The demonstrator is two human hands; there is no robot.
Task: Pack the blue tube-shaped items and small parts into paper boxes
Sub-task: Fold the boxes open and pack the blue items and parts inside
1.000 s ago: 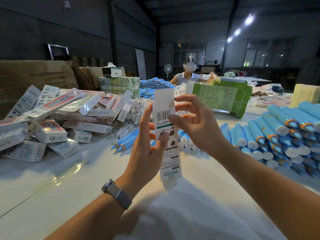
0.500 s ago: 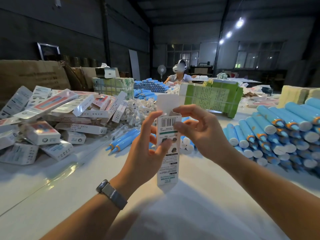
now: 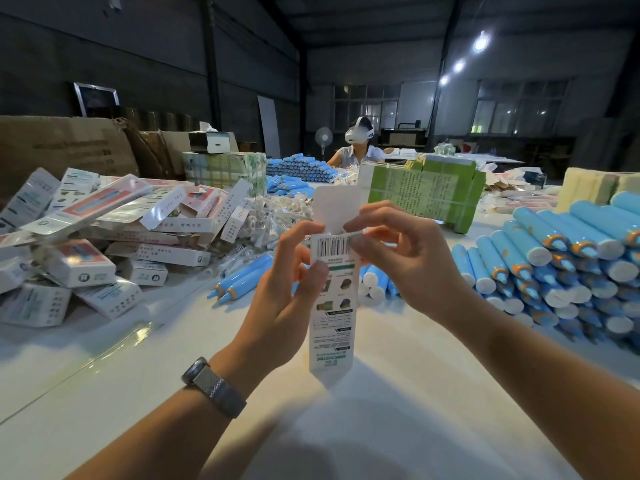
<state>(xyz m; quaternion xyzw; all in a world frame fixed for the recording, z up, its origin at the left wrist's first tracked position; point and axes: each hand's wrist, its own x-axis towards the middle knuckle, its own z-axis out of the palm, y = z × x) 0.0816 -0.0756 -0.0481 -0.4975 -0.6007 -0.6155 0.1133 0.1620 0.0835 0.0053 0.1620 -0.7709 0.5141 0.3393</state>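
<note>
Both hands, left hand [image 3: 280, 299] and right hand [image 3: 398, 258], pinch the upright paper box [image 3: 331, 306] near its open top flap (likely readying it for filling).

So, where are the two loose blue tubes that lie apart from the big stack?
In the head view, the two loose blue tubes lie on the white table, left of the left hand, just right of the pile of white boxes.
</note>
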